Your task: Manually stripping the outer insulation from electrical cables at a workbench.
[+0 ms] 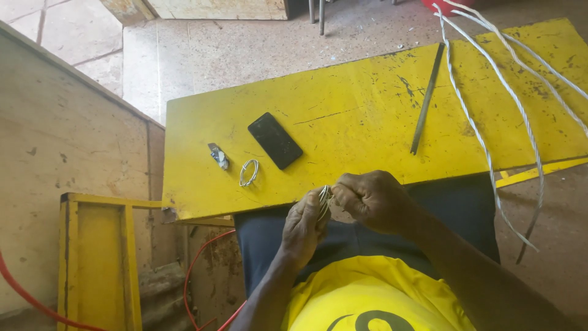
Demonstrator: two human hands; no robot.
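Your left hand (304, 228) and right hand (372, 199) pinch a small coil of thin, shiny metal wire (324, 201) just off the near edge of the yellow board (367, 110). That board looks like painted sheet, matt, scuffed and scratched dark. On it lie a glossy black phone (275, 140), a bright wire ring (248, 172) beside it, a small metal clip (218, 155), and a dull dark metal bar (427, 98). Across its right end run twisted white cords (490, 153), smooth-coated. Beyond it, the floor (245, 49) is rough concrete.
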